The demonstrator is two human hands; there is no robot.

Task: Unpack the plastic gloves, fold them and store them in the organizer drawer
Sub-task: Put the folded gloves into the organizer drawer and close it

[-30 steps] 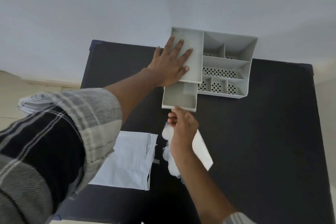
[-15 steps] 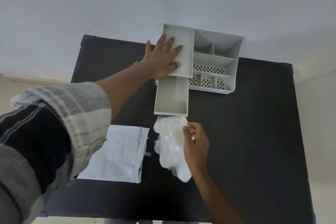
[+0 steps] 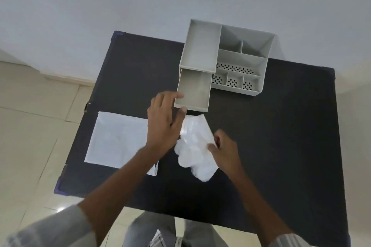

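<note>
- Plastic gloves, a crumpled stack of thin translucent white film, lie on the black table just in front of the pulled-out drawer, glove finger shapes pointing toward the person.
- Head view, only one camera: the drawer, a light grey plastic tray, stands drawn out of the grey plastic desk organizer at the far edge of the table, and its inside looks bare.
- Left hand sits over the left edge of the gloves, fingers loosely spread and blurred; one fingertip lies at the drawer's left rim, the thumb is near the drawer's front corner. Whether it actually grips the film I cannot tell.
- Right hand is on the right edge of the gloves, fingers curled in and pinching the film at its side.
- Between the two hands the stack lies slanted, its upper corner touching or nearly touching the drawer front.
- Off to the left, a flat white plastic packet lies on the table, partly under the left forearm.
- Organizer's open top shows several compartments, the nearer ones with perforated floors.
- Bottom of the view: checked sleeves on both arms, grey trousers, and pale floor tiles beside the table.
</note>
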